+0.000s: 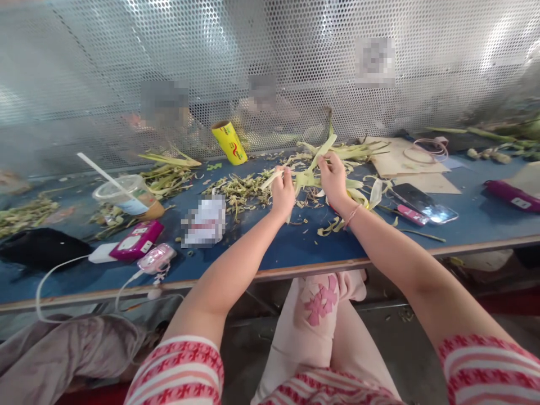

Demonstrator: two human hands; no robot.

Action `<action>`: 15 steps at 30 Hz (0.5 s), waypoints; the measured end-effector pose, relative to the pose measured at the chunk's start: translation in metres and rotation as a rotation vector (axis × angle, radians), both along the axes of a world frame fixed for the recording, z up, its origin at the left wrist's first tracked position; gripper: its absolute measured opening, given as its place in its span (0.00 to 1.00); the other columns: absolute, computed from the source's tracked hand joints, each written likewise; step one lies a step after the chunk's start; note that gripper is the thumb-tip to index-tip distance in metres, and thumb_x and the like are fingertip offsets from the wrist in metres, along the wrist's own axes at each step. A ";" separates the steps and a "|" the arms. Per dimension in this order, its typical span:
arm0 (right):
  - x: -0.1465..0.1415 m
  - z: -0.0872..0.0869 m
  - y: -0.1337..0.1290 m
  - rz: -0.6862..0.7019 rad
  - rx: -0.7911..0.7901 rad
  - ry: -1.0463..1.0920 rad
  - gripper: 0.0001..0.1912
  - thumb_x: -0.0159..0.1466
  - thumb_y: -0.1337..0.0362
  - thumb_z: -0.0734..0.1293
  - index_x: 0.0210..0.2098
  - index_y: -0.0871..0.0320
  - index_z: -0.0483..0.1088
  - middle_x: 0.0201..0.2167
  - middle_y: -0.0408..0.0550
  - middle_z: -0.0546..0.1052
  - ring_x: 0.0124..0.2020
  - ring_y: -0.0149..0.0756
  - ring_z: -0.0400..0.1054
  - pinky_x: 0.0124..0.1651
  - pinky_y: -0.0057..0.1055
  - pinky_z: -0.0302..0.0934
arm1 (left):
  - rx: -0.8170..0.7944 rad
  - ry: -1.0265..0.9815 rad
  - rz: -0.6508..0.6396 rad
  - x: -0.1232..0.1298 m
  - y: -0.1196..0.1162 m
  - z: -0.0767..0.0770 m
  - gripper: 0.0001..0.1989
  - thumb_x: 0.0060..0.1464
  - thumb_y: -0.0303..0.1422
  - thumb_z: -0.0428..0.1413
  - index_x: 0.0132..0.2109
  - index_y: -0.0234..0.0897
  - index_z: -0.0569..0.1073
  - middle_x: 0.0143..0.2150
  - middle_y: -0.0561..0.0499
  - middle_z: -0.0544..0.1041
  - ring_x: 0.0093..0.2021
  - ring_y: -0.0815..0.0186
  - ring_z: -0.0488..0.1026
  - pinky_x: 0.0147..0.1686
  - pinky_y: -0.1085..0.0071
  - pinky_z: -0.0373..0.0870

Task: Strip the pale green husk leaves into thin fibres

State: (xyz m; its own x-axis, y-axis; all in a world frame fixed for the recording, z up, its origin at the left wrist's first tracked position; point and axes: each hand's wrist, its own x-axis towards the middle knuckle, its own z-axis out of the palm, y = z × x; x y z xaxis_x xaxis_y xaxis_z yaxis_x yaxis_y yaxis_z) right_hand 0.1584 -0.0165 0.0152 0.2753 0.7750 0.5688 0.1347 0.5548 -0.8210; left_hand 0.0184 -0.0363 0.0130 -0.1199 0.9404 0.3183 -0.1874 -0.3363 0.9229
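My left hand [283, 191] and my right hand [332, 175] are raised over the blue table, close together. Between them is a bundle of pale green leaf strips [307, 178], folded or knotted in the middle with ends sticking out. The left fingers pinch one side of it, and the right fingers pinch a strip on the other side. Beneath and behind the hands lie many small greenish plant scraps [244, 188]. Longer pale leaves [358, 151] lie just behind my right hand, and curled yellowish strips [373, 194] are beside its wrist.
A yellow tube [230, 143] leans against the perforated metal screen [295, 50]. On the left are a drink cup [133, 197] with a straw, a purple box [138, 240], a cabled pink device [156, 259] and a black pouch [44, 247]. A phone [424, 202] and cardboard [390, 157] are right.
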 end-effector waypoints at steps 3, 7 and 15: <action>-0.002 -0.001 0.000 0.065 -0.022 0.028 0.21 0.63 0.42 0.66 0.30 0.52 0.61 0.18 0.36 0.51 0.20 0.28 0.45 0.23 0.29 0.40 | 0.150 0.165 0.185 -0.001 0.002 -0.002 0.11 0.63 0.40 0.54 0.33 0.42 0.65 0.25 0.56 0.58 0.29 0.65 0.60 0.39 0.69 0.60; -0.007 -0.004 -0.001 0.282 -0.122 -0.003 0.25 0.59 0.37 0.66 0.29 0.54 0.64 0.19 0.37 0.56 0.21 0.27 0.49 0.24 0.27 0.42 | 0.195 0.196 0.213 -0.002 0.000 0.001 0.09 0.62 0.36 0.56 0.33 0.42 0.66 0.27 0.55 0.62 0.33 0.64 0.65 0.44 0.69 0.61; -0.014 -0.005 -0.003 0.316 -0.126 -0.070 0.23 0.60 0.45 0.68 0.23 0.55 0.60 0.18 0.37 0.57 0.22 0.27 0.50 0.26 0.28 0.45 | 0.058 0.054 0.110 -0.001 0.001 0.004 0.11 0.59 0.39 0.59 0.33 0.41 0.66 0.26 0.56 0.63 0.31 0.67 0.68 0.39 0.71 0.66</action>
State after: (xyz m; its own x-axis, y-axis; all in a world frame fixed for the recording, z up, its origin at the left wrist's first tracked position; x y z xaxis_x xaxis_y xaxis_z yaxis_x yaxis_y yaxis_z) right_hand 0.1441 -0.0194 0.0107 -0.0257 0.8811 0.4722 0.0309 0.4728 -0.8806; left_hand 0.0177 -0.0354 0.0168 -0.2023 0.9025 0.3801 -0.0970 -0.4047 0.9093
